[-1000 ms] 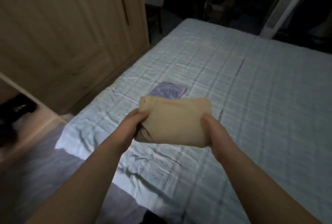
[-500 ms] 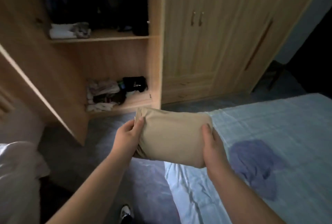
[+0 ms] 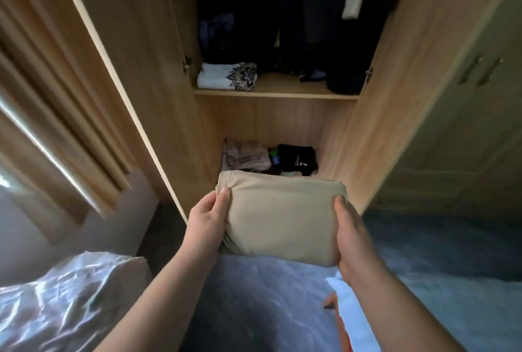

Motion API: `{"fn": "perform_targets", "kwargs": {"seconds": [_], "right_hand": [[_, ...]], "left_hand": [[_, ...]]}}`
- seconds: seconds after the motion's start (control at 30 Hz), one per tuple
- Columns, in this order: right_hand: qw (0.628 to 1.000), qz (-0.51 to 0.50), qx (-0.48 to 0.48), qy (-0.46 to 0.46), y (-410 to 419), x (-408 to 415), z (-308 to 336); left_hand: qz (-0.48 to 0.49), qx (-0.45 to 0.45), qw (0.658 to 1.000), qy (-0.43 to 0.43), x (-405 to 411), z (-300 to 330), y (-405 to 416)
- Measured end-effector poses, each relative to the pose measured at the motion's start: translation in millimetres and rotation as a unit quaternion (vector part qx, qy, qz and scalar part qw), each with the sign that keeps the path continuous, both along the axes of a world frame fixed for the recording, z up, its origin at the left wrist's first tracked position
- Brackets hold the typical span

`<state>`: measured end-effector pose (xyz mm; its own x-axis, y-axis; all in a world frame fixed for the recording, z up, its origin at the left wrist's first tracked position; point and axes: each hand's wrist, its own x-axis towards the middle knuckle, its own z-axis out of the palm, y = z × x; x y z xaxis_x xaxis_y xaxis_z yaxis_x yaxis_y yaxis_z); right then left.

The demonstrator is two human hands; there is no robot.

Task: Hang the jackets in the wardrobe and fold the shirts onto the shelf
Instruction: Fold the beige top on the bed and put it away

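Observation:
A folded beige shirt (image 3: pixel 279 219) is held in front of me at the open wardrobe. My left hand (image 3: pixel 209 217) grips its left edge, thumb on top. On the other side my right hand (image 3: pixel 351 234) grips the right edge. Straight ahead the upper shelf (image 3: pixel 282 91) carries a folded white shirt with a black pattern (image 3: pixel 226 76) on its left and dark clothes on its right. Dark jackets (image 3: pixel 305 12) hang above that shelf. The bottom compartment holds a pinkish folded garment (image 3: pixel 245 155) and a black one (image 3: pixel 296 158), partly hidden behind the beige shirt.
The open wardrobe door (image 3: pixel 121 69) stands at the left, and a shut door with two handles (image 3: pixel 480 70) is on the right. White bedding (image 3: pixel 56 301) lies at lower left. Grey floor (image 3: pixel 254 309) spreads below my arms. A light sheet corner (image 3: pixel 347 303) shows at lower right.
I have turned from the bed to face the open wardrobe and moved closer. The beige shirt stays held in both hands and now sits in front of the bottom compartment.

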<state>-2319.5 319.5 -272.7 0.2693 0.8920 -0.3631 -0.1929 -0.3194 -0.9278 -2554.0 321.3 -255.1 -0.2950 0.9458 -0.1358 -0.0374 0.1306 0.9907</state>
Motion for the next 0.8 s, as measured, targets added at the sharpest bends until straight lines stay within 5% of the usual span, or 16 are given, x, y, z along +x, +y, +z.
{"fn": "perform_targets", "kwargs": {"seconds": [0.8], "right_hand": [[0.989, 0.145, 0.038, 0.015, 494, -43, 32]], "left_hand": [[0.161, 0.006, 0.983, 0.086, -35, 35, 421]]}}
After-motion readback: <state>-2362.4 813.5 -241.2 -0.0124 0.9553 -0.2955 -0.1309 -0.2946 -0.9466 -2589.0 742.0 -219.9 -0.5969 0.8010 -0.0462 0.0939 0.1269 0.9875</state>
